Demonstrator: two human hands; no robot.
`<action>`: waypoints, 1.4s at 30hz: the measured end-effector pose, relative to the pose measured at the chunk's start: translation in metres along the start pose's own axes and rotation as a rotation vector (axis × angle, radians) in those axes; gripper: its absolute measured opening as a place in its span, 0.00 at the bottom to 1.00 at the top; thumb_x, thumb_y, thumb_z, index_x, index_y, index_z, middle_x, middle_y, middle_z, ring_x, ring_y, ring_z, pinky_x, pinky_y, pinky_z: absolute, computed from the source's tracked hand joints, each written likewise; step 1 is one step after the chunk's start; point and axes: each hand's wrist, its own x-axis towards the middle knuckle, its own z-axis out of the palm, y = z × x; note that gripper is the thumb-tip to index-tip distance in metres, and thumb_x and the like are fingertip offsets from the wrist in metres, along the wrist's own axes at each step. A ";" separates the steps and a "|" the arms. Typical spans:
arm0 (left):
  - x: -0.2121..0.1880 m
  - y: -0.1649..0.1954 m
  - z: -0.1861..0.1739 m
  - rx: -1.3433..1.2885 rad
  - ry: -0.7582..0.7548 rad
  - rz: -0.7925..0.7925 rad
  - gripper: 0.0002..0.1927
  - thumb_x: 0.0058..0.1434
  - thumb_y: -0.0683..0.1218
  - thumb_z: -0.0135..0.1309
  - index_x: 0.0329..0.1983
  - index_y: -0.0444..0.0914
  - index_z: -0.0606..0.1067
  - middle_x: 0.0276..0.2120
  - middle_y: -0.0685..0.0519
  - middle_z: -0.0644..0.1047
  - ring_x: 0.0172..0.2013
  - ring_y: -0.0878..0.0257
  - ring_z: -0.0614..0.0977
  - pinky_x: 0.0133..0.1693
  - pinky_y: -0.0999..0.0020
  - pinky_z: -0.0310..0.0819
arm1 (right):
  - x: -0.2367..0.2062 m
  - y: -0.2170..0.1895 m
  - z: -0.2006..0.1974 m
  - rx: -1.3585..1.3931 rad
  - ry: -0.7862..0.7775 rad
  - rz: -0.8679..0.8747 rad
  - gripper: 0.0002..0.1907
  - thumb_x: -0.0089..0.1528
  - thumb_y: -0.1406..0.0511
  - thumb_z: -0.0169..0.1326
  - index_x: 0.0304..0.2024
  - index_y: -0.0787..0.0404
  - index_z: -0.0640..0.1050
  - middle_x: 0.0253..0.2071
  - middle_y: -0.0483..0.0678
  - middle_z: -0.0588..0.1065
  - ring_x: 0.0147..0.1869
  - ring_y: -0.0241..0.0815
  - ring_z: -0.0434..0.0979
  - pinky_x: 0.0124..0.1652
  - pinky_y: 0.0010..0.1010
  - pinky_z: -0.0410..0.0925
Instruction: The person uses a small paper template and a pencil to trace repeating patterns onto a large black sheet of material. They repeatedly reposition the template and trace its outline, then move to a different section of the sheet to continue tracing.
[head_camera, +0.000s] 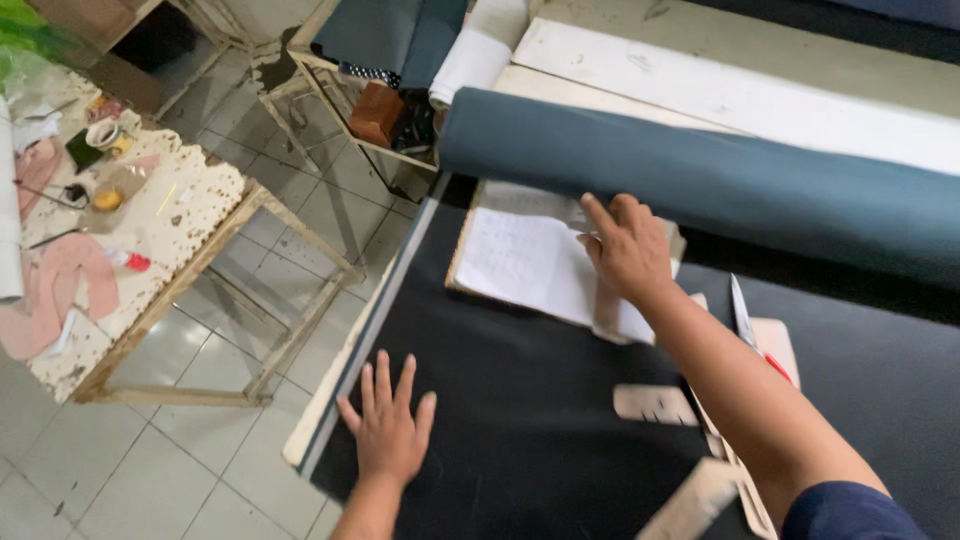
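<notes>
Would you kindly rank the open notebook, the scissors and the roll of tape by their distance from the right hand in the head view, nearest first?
1. The open notebook: directly under the right hand, touching it.
2. The scissors: lower right of the hand, beside the forearm on the black fabric.
3. The roll of tape: far left, on the worn side table.

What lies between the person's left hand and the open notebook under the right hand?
Only bare black fabric separates the left hand from the notebook, as the head view shows.
</notes>
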 end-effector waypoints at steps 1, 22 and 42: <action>0.008 -0.004 0.006 0.003 -0.003 -0.001 0.35 0.65 0.65 0.40 0.73 0.53 0.57 0.75 0.48 0.50 0.73 0.47 0.48 0.64 0.28 0.34 | 0.019 0.004 0.016 -0.041 -0.007 0.019 0.27 0.59 0.58 0.63 0.61 0.51 0.77 0.50 0.52 0.73 0.49 0.54 0.74 0.44 0.45 0.67; 0.030 -0.047 0.101 -0.065 0.129 0.015 0.32 0.60 0.63 0.42 0.66 0.48 0.64 0.71 0.46 0.56 0.73 0.50 0.50 0.68 0.31 0.23 | 0.157 0.177 0.107 -0.180 -0.266 0.402 0.37 0.60 0.56 0.63 0.69 0.62 0.70 0.76 0.55 0.62 0.61 0.56 0.74 0.51 0.48 0.69; 0.004 -0.026 0.036 0.011 -0.243 -0.185 0.33 0.62 0.61 0.41 0.72 0.52 0.61 0.76 0.53 0.54 0.73 0.55 0.51 0.69 0.38 0.26 | 0.090 0.135 0.036 -0.308 -0.488 0.460 0.23 0.69 0.51 0.59 0.62 0.53 0.76 0.62 0.49 0.75 0.67 0.50 0.74 0.60 0.40 0.69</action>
